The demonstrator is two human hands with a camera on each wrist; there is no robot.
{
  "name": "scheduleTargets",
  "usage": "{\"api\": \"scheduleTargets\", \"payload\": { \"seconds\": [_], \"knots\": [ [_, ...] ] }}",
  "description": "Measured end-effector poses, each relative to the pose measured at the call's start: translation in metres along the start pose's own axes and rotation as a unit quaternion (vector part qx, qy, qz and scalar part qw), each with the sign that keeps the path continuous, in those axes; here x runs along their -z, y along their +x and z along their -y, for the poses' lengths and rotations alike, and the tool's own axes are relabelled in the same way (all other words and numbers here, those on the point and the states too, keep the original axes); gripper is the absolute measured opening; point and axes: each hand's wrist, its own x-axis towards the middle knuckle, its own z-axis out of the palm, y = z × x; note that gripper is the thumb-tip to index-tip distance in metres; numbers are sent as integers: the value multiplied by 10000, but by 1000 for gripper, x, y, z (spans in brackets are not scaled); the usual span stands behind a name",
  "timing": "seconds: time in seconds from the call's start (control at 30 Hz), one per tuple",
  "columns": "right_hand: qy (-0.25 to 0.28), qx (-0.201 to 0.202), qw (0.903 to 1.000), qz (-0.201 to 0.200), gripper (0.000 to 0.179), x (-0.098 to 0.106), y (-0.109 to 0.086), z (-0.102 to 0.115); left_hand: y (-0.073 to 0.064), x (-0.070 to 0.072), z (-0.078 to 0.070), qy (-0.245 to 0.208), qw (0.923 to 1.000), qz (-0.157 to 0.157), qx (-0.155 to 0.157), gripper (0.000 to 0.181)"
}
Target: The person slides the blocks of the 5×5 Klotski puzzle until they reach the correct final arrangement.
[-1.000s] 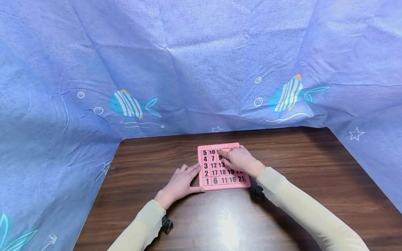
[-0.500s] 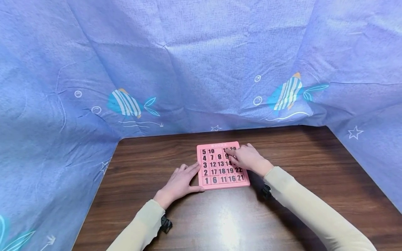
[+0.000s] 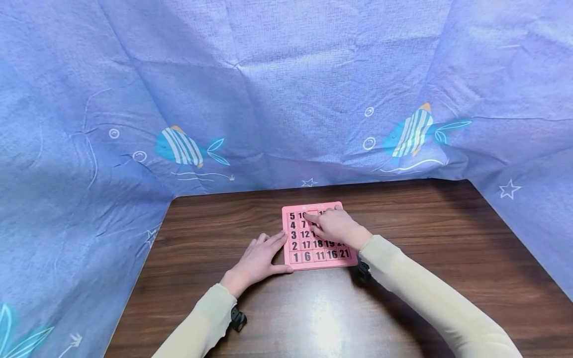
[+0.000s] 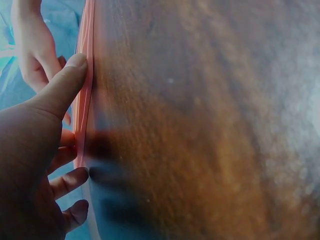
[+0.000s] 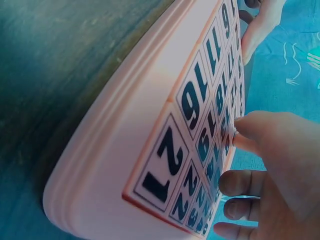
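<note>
1. A pink number sliding puzzle [image 3: 309,246] lies flat on the wood-grain table [image 3: 215,223], near the far edge and about midway between the two far corners.
2. The left hand [image 3: 256,262] is spread, not closed: its fingers reach along the puzzle's left side, and its thumb touches the near-left corner.
3. The right hand [image 3: 341,228] reaches over the puzzle's far-right part with its index finger extended and its tip at tile 10 [image 3: 302,216] in the far row; it grips nothing.
4. The left column reads 5, 4, 3, 2, 1 from far to near, and the near row runs 1, 6, 11, 16, 21; the right hand hides several other tiles.
5. Cream sleeves [image 3: 421,283] cover both forearms, with a black device [image 3: 238,319] under the left wrist and another under the right.
6. Behind the table's far edge hangs a blue fabric backdrop [image 3: 291,89] printed with striped fish, bubbles and stars.
</note>
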Motion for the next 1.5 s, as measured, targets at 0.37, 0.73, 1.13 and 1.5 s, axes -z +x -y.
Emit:
{"api": "scheduleTargets", "payload": {
  "seconds": [0.37,0.73,1.13,1.5],
  "knots": [
    [46,-207,9998,-43,42,1,-16,-18,1,1,3,-24,10000,35,57,92],
    [4,173,9995,-255,40,-5,4,0,-1,-2,1,-94,9999,76,94,91],
    [-316,210,9993,48,42,-4,12,9,2,-3,-1,-80,10000,18,45,90],
    [-412,447,9961,-637,41,-5,0,-1,1,-1,-1,-128,9998,37,113,91]
  ]
}}
